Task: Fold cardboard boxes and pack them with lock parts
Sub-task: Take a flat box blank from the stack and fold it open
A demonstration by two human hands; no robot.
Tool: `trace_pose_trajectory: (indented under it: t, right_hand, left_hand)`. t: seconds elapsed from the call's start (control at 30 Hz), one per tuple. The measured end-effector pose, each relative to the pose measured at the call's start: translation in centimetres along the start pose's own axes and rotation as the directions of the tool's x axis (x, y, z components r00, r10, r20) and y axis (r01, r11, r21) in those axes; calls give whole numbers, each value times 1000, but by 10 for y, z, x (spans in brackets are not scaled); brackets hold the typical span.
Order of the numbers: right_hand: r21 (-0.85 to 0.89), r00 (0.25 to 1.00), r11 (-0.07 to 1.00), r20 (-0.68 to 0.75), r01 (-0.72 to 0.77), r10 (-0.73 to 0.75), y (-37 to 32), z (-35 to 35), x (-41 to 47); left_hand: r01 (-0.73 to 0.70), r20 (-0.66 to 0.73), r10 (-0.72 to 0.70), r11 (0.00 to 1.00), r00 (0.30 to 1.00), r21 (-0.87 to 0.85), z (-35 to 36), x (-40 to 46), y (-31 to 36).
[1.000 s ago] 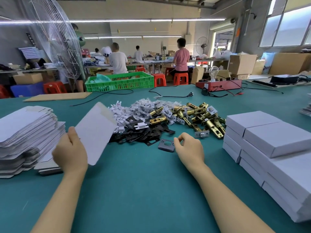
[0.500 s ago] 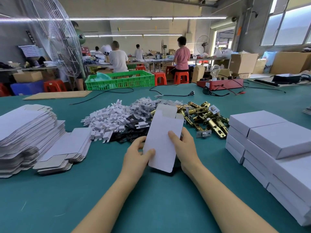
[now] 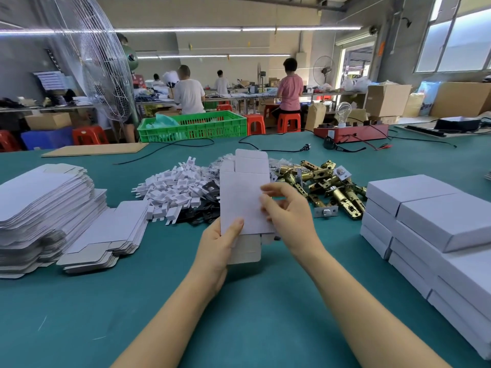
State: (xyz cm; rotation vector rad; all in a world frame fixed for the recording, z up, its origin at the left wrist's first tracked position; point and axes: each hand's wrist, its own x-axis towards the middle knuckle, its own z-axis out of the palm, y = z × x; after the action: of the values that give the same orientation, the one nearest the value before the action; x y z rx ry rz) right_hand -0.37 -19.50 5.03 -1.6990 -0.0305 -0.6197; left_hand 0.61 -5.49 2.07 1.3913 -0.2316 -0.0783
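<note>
Box blank [image 3: 240, 192] raised higher, both hands gripping.

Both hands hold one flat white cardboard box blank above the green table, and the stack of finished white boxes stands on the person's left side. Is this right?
Not quite. In the head view, the finished white boxes stand on the person's right side. Both hands, left and right, do hold the flat white cardboard box blank above the green table.

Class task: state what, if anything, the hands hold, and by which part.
Both hands hold one flat box blank: left hand at its lower left corner, right hand along its right edge.
</note>
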Motion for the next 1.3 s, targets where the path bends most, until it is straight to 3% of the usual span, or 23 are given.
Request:
trace_pose_trajectory:
  t: [0.1,0.2,0.3,0.37,0.4,0.5,0.6,0.63,0.77,0.93,1.03,1.13,1.3]
  right_hand:
    - [-146,997,988,-60,43,-52,-9,-14,6]
    - [-138,996,987,-19,86,-90,-24,-15,3]
    - [-120,972,966,-13,230,-233,-38,-9,0]
    - [-192,937,925,-61,327,-344,-45,-8,0]
    - [-315,908,877,-91,363,-409,-47,-10,1]
    - [-754,814,580,-108,307,-570,-55,-14,1]
    - [-855,926,486,-18,181,-377,-62,-14,2]
    - [-846,956,512,-10,148,-294,-65,-15,2]
    - [-586,998,809,13,-48,68,-74,-21,4]
    - [-371,955,885,-10,-280,298,-69,-33,10]
    - [-340,955,895,-49,-290,291,-62,-36,16]
    - [-449,964,860,-13,-244,267,-54,-36,19]
    - [-642,993,766,107,25,57,-50,-32,17]
  left_hand:
    - [-62,-25,64,996,998,65,0,1,-1]
    - [-264,-23,286,909,958,323,9,-5,-2]
    - [-482,134,530,599,837,639,12,-9,-9]
    - [-484,212,626,302,750,821,9,-9,-10]
    - [-450,219,670,191,709,872,8,-9,-9]
    - [-367,240,739,10,629,930,2,-7,-5]
    - [-326,292,742,-104,603,940,-2,-6,-2]
    - [-323,307,731,-125,609,938,-2,-6,-2]
    - [-311,336,708,-171,621,935,-3,-7,-2]
    - [-331,379,730,-219,569,918,2,-7,-2]
    - [-351,411,711,-240,571,905,7,-6,-2]
    - [-363,440,664,-261,605,894,8,-4,-8]
    - [-310,383,664,-231,642,922,5,-1,-13]
